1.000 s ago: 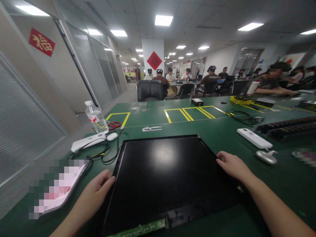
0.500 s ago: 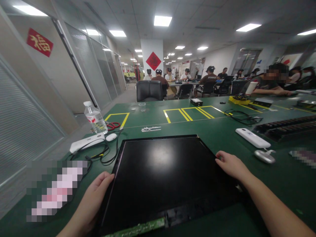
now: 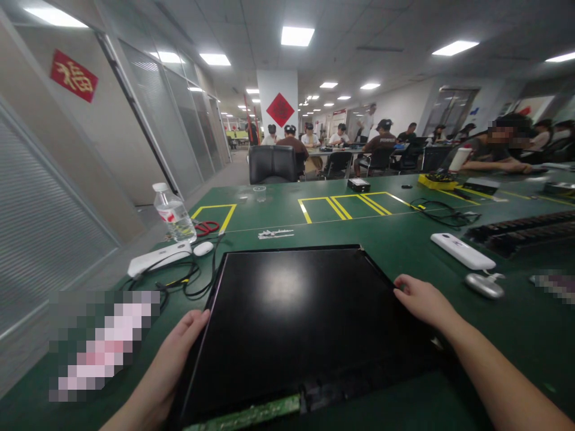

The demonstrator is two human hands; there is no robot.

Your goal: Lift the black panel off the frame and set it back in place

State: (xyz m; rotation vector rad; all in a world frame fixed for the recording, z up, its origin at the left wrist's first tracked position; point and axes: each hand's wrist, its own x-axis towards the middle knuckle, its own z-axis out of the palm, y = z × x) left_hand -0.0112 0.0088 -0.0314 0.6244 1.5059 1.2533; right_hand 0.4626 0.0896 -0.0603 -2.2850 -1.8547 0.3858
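A black LCD display panel (image 3: 296, 317) lies in front of me, glossy and reflecting a ceiling light. Along its near edge runs a green circuit board strip (image 3: 251, 413). My left hand (image 3: 179, 338) grips the panel's left edge, thumb on the rim and fingers partly hidden beneath. On the opposite side, my right hand (image 3: 420, 297) pinches the right edge between thumb and fingers. Whether the panel touches the table along its whole underside cannot be seen.
Left on the green table (image 3: 251, 215) are a water bottle (image 3: 171, 215), red scissors (image 3: 207, 228), black cables (image 3: 195, 281) and a white device (image 3: 159, 258). Right are a white power bank (image 3: 462, 251), a silver mouse-like object (image 3: 484, 285) and black racks (image 3: 525, 230). A person (image 3: 503, 143) sits far right.
Both hands keep their hold on the panel's edges, and it stays almost in place. The view has shifted very slightly.
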